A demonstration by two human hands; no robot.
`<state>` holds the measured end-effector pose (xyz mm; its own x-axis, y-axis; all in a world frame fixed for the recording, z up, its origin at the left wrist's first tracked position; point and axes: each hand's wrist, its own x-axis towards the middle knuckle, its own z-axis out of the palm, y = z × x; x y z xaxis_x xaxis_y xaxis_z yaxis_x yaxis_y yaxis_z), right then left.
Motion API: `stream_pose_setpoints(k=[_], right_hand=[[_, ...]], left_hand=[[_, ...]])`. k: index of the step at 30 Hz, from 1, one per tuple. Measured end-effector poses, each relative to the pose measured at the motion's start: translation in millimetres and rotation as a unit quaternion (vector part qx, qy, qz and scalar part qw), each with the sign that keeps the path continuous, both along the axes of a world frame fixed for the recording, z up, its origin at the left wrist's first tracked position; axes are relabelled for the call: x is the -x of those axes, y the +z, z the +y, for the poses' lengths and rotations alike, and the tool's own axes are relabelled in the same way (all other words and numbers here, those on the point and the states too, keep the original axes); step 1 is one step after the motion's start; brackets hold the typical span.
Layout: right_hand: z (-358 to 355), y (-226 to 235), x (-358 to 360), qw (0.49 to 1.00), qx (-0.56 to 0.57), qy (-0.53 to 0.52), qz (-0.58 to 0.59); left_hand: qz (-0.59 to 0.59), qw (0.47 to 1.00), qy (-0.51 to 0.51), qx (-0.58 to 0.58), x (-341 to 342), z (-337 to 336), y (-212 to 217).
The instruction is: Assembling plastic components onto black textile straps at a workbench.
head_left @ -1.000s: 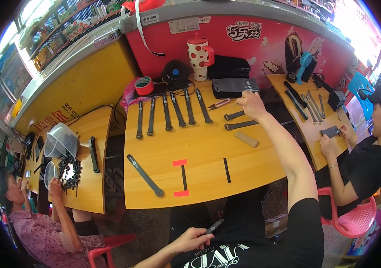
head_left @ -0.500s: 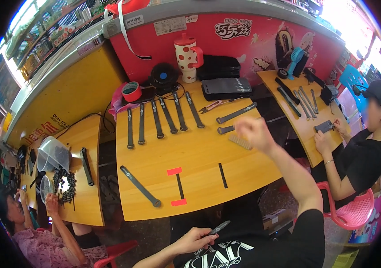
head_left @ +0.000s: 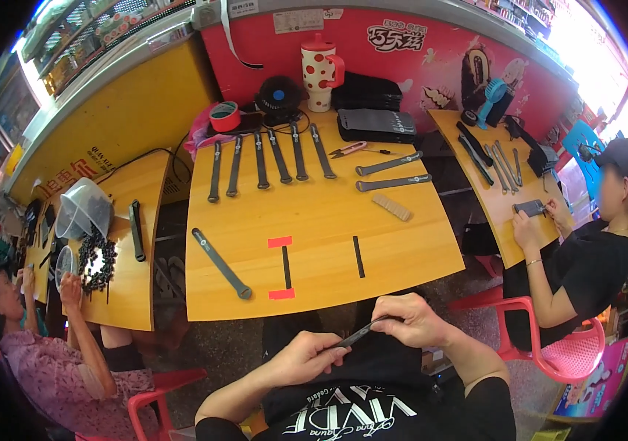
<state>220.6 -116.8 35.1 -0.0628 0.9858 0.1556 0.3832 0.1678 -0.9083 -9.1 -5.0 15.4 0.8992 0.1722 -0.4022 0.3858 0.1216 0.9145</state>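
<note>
In front of my body, just off the table's near edge, a dark grey strap [head_left: 359,335] is stretched between both hands. My left hand [head_left: 305,359] pinches its lower left end, and my right hand [head_left: 409,321] grips the upper right end, partly covering it. On the table [head_left: 314,213] lie several similar grey straps [head_left: 261,163] with rounded ends, fanned in a row at the back. Two more straps [head_left: 393,182] lie at the right, and a single strap [head_left: 220,263] rests at the left. A black strip [head_left: 287,268] runs between two red tape pieces [head_left: 280,242], beside another black strip [head_left: 359,256].
A tan ribbed block [head_left: 392,207] lies near the right straps. Behind are pink snips [head_left: 348,150], a dotted tumbler [head_left: 318,79], a black fan [head_left: 279,95] and red tape [head_left: 224,116]. Co-workers sit left [head_left: 71,375] and right [head_left: 586,257] at side tables.
My right hand has come down from above the tan block to my lap area and taken hold of the strap's other end. My left hand, still holding the strap, has risen slightly.
</note>
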Motion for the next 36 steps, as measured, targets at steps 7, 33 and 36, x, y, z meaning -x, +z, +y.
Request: stream_pose_setpoints(k=[7,33,36], right_hand=[[-14,-12,-5,0.964,-0.083,-0.184,0.171],[61,-53,-21,0.922,0.013,-0.300,0.245],[81,-69,-32,0.941,-0.005,-0.285,0.180]], left_hand=[[-0.016,0.985,0.161,-0.058,36,25,12],[-0.098,0.879,0.432,-0.175,-9,88,-35],[-0.080,0.863,0.457,-0.200,-19,98,-42]])
